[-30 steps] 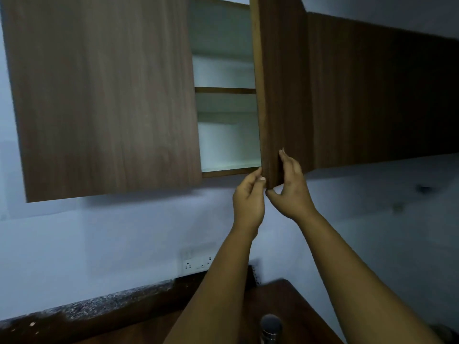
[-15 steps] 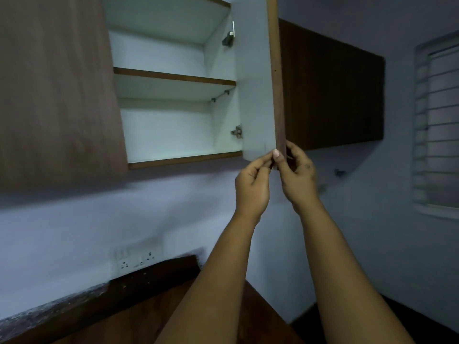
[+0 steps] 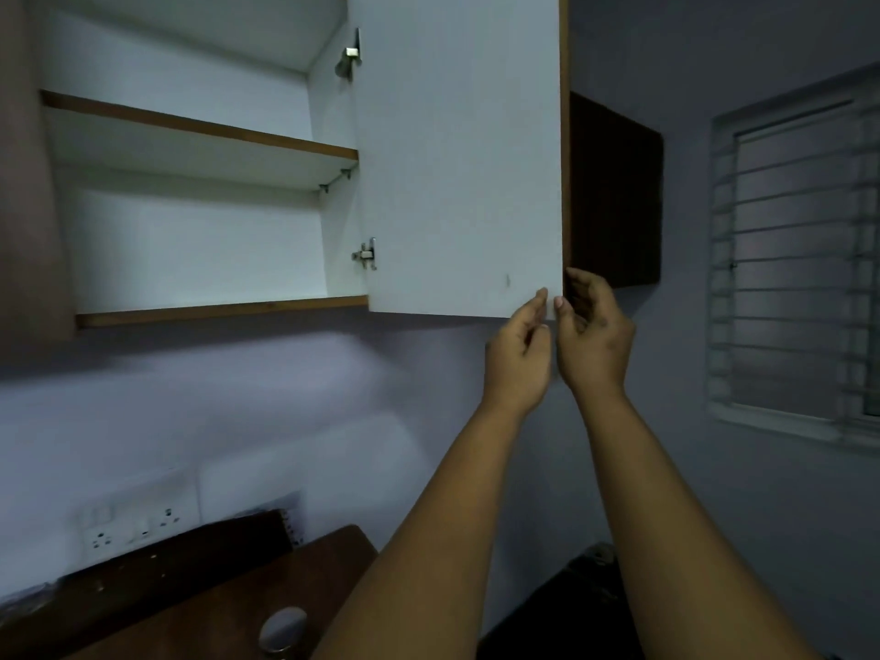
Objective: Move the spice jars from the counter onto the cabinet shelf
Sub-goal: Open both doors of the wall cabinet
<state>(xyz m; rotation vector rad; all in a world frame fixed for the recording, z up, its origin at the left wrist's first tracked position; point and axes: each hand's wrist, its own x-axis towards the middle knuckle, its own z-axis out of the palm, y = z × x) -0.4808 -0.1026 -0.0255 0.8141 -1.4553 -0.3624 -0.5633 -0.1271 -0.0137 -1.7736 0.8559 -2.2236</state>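
The cabinet door (image 3: 457, 159) stands swung wide, its white inner face towards me. My left hand (image 3: 519, 347) and my right hand (image 3: 595, 335) meet at its lower right corner. The right hand grips the door's edge, thumb in front and fingers behind. The left hand's thumb touches the white face while its curled fingers sit at the bottom edge. Inside, the lower shelf (image 3: 219, 309) and the upper shelf (image 3: 200, 131) are bare. One spice jar (image 3: 283, 628) with a round metal lid stands on the dark wooden counter (image 3: 214, 607), low in view beside my left forearm.
A closed brown door (image 3: 28, 183) borders the opening on the left. A dark neighbouring cabinet (image 3: 614, 192) hangs behind the open door. A wall socket (image 3: 138, 526) sits above the counter's back edge. A barred window (image 3: 800, 259) is on the right wall.
The door has swung from nearly edge-on to wide open, showing its white inner face and both shelves. Both hands travelled right with its corner. The jar is back in view.
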